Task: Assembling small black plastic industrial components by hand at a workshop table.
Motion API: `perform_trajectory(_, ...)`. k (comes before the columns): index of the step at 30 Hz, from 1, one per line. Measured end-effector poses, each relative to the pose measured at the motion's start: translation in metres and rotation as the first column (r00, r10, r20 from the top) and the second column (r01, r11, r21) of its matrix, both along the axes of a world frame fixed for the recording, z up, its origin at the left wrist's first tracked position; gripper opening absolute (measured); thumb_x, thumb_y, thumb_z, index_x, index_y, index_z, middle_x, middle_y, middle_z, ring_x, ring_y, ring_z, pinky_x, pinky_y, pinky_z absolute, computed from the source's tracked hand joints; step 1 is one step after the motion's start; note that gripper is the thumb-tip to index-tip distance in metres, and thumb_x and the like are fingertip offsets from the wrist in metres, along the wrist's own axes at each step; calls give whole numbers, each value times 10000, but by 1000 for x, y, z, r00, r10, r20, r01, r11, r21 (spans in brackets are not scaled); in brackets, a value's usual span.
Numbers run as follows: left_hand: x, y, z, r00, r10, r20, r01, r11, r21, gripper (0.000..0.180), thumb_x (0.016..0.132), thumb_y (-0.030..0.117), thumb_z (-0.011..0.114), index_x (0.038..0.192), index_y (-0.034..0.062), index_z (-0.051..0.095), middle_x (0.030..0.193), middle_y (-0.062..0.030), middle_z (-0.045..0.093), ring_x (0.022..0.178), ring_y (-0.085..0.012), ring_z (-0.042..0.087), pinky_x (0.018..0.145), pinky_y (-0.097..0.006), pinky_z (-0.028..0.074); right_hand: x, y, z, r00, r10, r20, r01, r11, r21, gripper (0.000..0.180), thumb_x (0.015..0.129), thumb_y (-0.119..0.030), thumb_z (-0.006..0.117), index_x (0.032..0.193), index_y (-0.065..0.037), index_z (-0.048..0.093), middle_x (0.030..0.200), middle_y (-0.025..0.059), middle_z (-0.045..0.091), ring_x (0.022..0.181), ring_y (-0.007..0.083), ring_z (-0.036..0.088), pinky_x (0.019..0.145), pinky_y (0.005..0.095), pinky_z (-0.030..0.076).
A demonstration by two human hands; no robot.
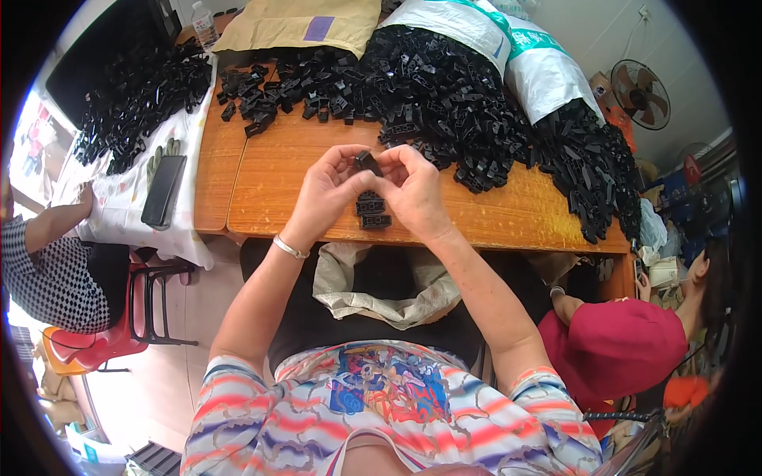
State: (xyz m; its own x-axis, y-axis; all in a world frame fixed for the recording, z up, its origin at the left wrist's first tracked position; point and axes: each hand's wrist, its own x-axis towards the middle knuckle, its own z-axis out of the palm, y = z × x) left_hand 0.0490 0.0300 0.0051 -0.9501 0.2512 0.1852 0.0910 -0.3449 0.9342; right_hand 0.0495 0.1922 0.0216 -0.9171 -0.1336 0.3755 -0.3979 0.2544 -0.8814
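Over the middle of the wooden table [302, 194], my left hand [337, 176] and my right hand [411, 186] meet around a small black plastic part [366, 161]. Fingers of both hands pinch it from either side, thumbs close together in front. Its exact kind I cannot make out, and my fingers hide much of it. Just below my hands, several similar black plastic parts [371, 213] lie in a short column near the table's front edge. An open woven sack [337, 292] sits below that edge, between my forearms.
Heaps of black plastic parts [452, 103] spread from a tan sack [274, 24] and white sacks [544, 75] across the table's back. Left, a phone [164, 190] lies on a cloth beside another heap. Co-workers sit on both sides, one in a red top [627, 345]. A fan [640, 94] stands back right.
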Motion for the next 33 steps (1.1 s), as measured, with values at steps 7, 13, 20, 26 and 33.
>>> perform_trajectory(7,38,1,3,991,120,-56,-132,935,-329,142,912,23,615,1037,-42,627,818,-12,647,732,-36,565,638,-191,466,35,-4,-7,987,-21,162,-9,984,179,316,714,-119,805,900,-30,566,647,57,573,577,145,556,549,292,459)
perform_trajectory(13,78,-16,-3,992,39,120,24,875,-484,216,878,80,692,1067,-4,631,764,-55,663,665,-75,601,610,-229,487,9,36,-5,907,195,373,-299,922,245,213,767,-100,799,900,-14,657,686,-23,592,633,42,526,583,228,453)
perform_trajectory(20,79,-11,-10,876,-39,-481,-332,676,-658,203,819,117,704,999,41,648,900,-140,644,830,-341,635,736,-393,520,-68,47,-40,956,-73,-284,257,674,693,224,821,-57,683,1045,-62,670,1030,118,610,809,338,659,722,404,542)
perform_trajectory(26,-20,-29,-9,828,277,-487,-552,553,-624,175,872,148,668,987,18,647,872,-139,661,738,-262,655,681,-359,519,-90,46,-51,975,-82,-207,217,550,806,195,847,-68,633,1042,-59,641,1018,170,593,851,374,654,739,448,542)
perform_trajectory(33,-141,-38,-31,799,355,-485,-572,200,-796,399,855,267,695,1170,50,582,1046,-163,664,995,-338,639,851,-410,507,-57,35,-34,996,2,-91,68,652,755,214,875,-147,626,1075,-79,661,1005,209,604,862,408,642,768,472,530)
